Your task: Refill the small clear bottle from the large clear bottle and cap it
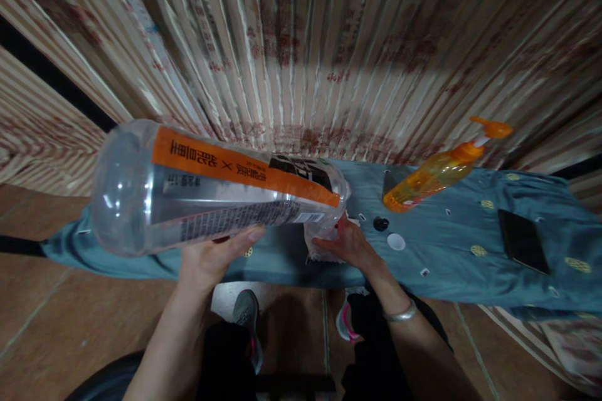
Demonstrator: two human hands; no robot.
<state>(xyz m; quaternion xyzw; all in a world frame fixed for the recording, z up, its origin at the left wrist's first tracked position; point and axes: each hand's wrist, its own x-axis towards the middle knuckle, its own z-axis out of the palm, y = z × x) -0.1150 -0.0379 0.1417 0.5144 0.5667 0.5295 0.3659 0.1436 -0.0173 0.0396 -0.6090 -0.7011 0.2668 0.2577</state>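
A large clear plastic bottle (221,188) with an orange band and grey label is held lengthwise, its base to the left and its neck end toward the right. My left hand (211,260) grips it from below near the middle, thumb on the near side. My right hand (343,241) is closed around its right end, where a pale cloth (322,244) also shows. The fingers of that hand are partly hidden. A dark round cap (380,223) and a small white disc (396,241) lie just right of my right hand.
An orange pump bottle (435,178) stands on the blue-green cloth-covered board (451,250). Farther right lies a dark flat phone-like object (523,241). A pleated patterned curtain (320,62) hangs behind the board. My legs and shoes are below its near edge.
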